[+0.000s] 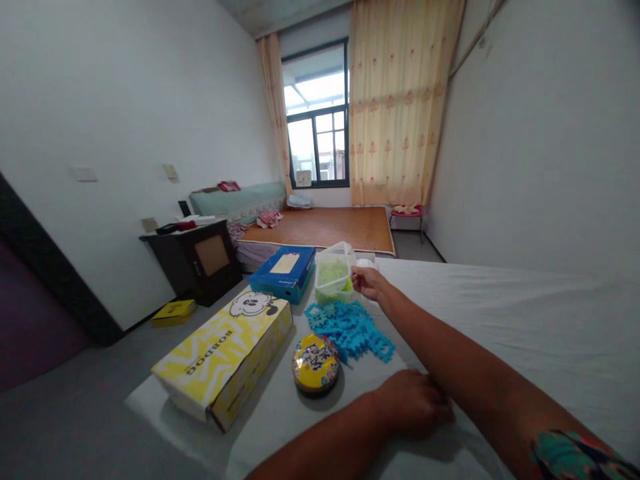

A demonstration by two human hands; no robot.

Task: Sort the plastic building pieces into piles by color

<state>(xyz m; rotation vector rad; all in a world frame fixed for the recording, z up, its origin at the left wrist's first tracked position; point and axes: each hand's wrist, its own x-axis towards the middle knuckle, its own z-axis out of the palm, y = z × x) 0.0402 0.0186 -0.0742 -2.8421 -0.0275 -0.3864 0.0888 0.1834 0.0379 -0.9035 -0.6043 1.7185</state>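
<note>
My right hand [367, 283] reaches out to a clear plastic container [324, 291], its fingers closed at the right side of the rim. Light green pieces [334, 271] lie inside the container. In front of it is a loose pile of blue interlocking plastic pieces [347, 328]. A round yellow tin [315, 363] with a printed lid stands just nearer than the pile. My left hand [416, 405] rests on the white sheet to the right of the tin, fingers curled under; whatever they may hold is hidden.
A yellow and white BOBDOG box [225, 353] lies on the left, with a blue box [284, 272] behind it. A dark cabinet [200, 260] stands beyond. Farther back are a bed with a brown mat [325, 227] and a pink stool [407, 212]. Another yellow box [174, 313] is on the floor.
</note>
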